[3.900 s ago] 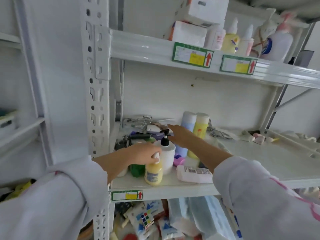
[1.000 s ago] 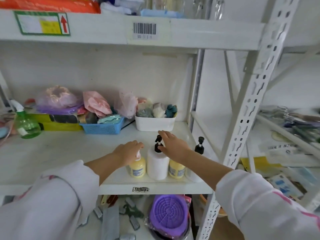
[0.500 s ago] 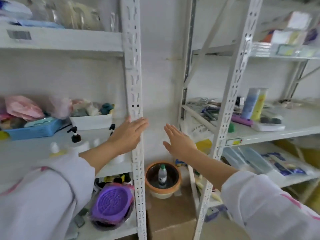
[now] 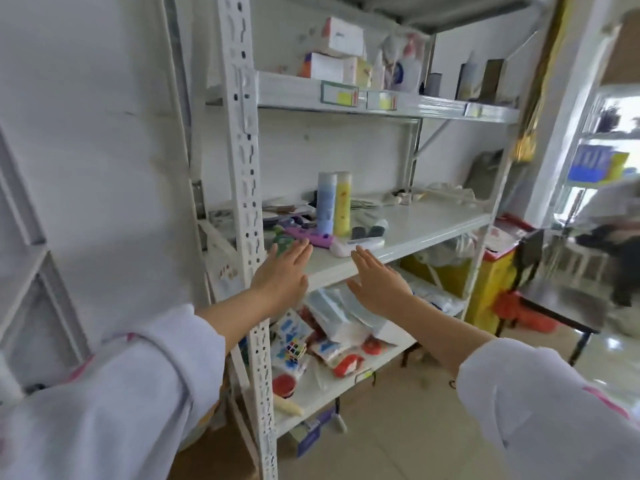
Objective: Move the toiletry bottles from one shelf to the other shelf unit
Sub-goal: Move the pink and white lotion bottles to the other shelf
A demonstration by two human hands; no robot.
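On the middle shelf (image 4: 426,233) of the right shelf unit stand a tall blue bottle (image 4: 326,202) and a tall yellow bottle (image 4: 342,203), side by side. In front of them lie a purple item (image 4: 311,236), a white bottle on its side (image 4: 356,245) and a green bottle (image 4: 282,241) by the post. My left hand (image 4: 282,277) is open, fingers straight, just below the shelf's front edge near the green bottle. My right hand (image 4: 375,280) is open too, fingertips close to the lying white bottle. Neither hand holds anything.
A perforated white upright post (image 4: 247,202) stands just left of my left hand. The top shelf (image 4: 433,107) carries boxes and bottles. The lower shelf holds packets and a puzzle cube (image 4: 294,349). A yellow bin (image 4: 485,278) and a dark table (image 4: 561,306) stand at right.
One second ago both hands rested on pump bottles set on the left shelf unit. My view has swung right since, and both empty hands have moved to the right unit's middle shelf.
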